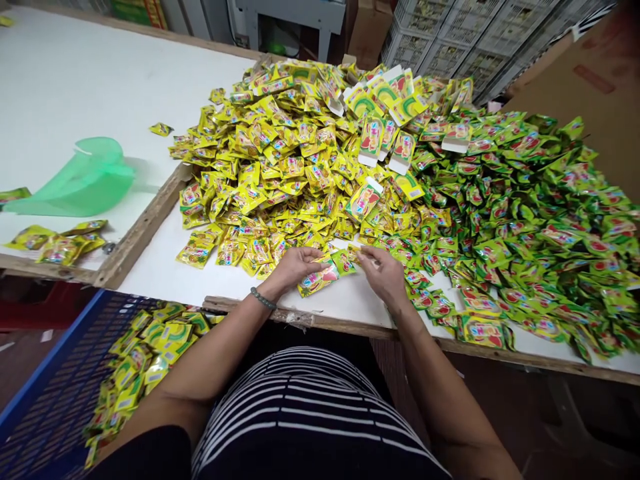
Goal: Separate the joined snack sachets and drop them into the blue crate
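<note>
Near the front edge of the table, my left hand [296,270] is closed on a small printed candy box [320,280], yellow with a pink-and-white label. A green candy packet [344,262] lies against the right end of this box; whether it is partly inside, I cannot tell. My right hand [383,272] pinches a small yellow packet [354,253] between thumb and fingers, just right of the green one. Beyond both hands rises a heap of yellow packets [270,180]. To the right spreads a heap of green packets [520,213] with red fruit prints.
Several small boxes [373,137] with white flaps lie on the heaps. A wooden strip [150,223] divides the white table [125,67]. At left are a green plastic scoop-like piece [87,183] and loose packets. Below, a blue crate [55,380] holds filled boxes.
</note>
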Tool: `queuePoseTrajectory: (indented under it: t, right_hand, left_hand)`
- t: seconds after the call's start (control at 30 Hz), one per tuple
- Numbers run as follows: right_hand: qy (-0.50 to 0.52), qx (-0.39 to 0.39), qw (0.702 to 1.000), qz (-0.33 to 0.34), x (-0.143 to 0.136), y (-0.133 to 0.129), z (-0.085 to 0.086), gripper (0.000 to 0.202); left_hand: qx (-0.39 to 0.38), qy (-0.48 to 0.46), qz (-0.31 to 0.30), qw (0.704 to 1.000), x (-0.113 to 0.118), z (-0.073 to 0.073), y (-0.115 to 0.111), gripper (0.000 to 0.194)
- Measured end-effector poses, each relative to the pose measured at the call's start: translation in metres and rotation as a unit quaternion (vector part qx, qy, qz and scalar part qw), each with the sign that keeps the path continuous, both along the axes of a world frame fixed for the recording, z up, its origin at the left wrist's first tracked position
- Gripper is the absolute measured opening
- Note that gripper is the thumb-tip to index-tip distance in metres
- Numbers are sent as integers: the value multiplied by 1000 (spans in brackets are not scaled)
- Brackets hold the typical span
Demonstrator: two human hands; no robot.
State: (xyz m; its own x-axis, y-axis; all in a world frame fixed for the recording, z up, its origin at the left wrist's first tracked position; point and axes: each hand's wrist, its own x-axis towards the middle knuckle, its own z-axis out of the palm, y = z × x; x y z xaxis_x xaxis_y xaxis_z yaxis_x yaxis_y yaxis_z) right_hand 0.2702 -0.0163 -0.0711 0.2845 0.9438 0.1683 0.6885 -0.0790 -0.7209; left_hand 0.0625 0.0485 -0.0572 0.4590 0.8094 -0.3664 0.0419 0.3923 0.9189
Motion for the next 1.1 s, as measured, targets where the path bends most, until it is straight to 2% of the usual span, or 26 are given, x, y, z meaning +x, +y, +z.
queuePoseTrajectory:
  t: [0.1,0.17,0.23,0.3,0.37,0.43,0.5,0.7,0.8,0.97,1.1]
  right_hand:
    - [-149,-1,984,99,10,2,-9,38]
    - [-185,-3,977,108,12,-1,-15,38]
    - [-161,12,985,60,14,-5,-17,37]
    - [-76,28,997,-5,16,-7,-11,37]
    - [17,38,998,-40,16,-8,0,38]
    - [65,49,996,-22,11,-6,11,37]
    - [60,66,996,13,2,-3,17,35]
    - [-9,129,988,82,-14,4,13,25]
    - [5,108,985,135,-9,3,11,23]
    - [49,46,985,156,0,4,15,21]
    - [11,88,983,160,0,6,17,21]
  left_hand:
    - [4,1,17,1000,0,-1,1,44]
    - [9,9,18,1000,0,-1,2,45]
    - [18,20,9,1000,-1,-3,3,45]
    - [32,33,-4,999,-2,-5,3,45]
    - [48,48,-19,997,-2,-7,3,45]
    - [60,55,-32,996,-2,-6,3,43]
    - [65,48,-37,996,-1,-5,2,42]
    - [51,31,-66,996,-2,4,-1,41]
    - [40,18,-70,997,-4,6,-1,40]
    - [8,-11,-68,998,-5,9,-1,43]
    - [-14,-36,-37,999,-4,14,-2,43]
